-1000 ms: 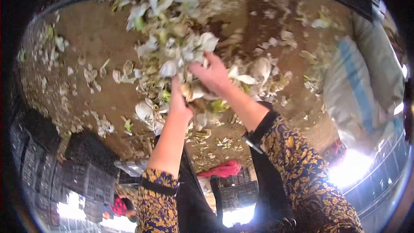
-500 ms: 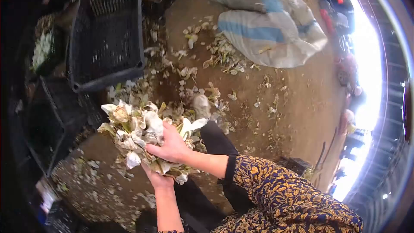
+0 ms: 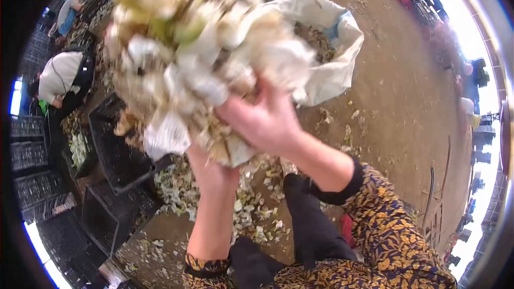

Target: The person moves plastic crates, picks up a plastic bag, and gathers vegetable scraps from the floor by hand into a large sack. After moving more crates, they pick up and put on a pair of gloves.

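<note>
A big armful of withered, whitish and green leaf trimmings [image 3: 198, 69] is raised in front of me, partly blurred by motion. My right hand [image 3: 265, 120] presses on its near right side, fingers curled into the leaves. My left hand [image 3: 214, 171] bears it from below; the fingers on that side are hidden under the heap. Just behind the trimmings stands a white woven sack [image 3: 332, 83] with its mouth spread wide and brown leafy waste [image 3: 316, 43] inside. The heap overlaps the sack's left rim in view; whether they touch I cannot tell.
Black plastic crates [image 3: 120, 163] stand at the left, one near pale green-white vegetables [image 3: 78, 150]. A person in a light top [image 3: 61, 75] bends at the far left; another person [image 3: 68, 13] is behind. Scattered leaf scraps [image 3: 243, 208] cover the brown floor by my legs.
Both hands have lifted the trimmings from low above the floor up toward the sack, keeping hold. My view has tilted up, bringing the sack's mouth and the people into sight.
</note>
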`<state>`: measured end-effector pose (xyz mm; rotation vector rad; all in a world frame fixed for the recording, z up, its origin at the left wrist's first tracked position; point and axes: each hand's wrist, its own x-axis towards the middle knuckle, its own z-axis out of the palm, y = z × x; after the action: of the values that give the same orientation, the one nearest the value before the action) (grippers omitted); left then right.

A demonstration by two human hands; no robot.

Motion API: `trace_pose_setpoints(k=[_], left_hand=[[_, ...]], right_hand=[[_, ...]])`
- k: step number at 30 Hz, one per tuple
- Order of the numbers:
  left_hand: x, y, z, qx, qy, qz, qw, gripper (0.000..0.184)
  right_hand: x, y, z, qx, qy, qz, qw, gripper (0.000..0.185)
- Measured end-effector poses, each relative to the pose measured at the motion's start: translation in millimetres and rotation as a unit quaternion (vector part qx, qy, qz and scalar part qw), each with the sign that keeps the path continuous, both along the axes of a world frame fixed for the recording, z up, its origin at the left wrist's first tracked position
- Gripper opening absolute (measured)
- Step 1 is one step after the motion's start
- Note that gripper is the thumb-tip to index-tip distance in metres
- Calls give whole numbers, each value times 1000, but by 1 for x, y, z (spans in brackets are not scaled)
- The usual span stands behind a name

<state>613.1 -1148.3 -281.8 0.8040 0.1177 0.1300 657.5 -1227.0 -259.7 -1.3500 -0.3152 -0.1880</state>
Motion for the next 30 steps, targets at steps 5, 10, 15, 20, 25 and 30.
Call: trace_pose_setpoints(k=[5,10,15,20,25,30], left_hand=[[112,-137,31,-78,-75,-39,993,38],[199,-232,-36,10,-7,-110,994,53],[150,-240,-120,214,136,-150,955,57],[38,-170,-157,147,199,-199,948,49],[-92,-79,-229,139,312,-152,928,37],[-234,16,-306,189,392,-129,891,36]], right_hand=[[97,-146,45,4,-115,-84,990,35],[177,-265,-20,-110,-101,-184,972,41],[207,-334,-135,-616,86,-147,769,56],[201,-314,-162,-519,317,25,794,64],[177,-291,-191,-664,12,-222,714,50],[42,-147,-198,-568,15,-123,813,18]])
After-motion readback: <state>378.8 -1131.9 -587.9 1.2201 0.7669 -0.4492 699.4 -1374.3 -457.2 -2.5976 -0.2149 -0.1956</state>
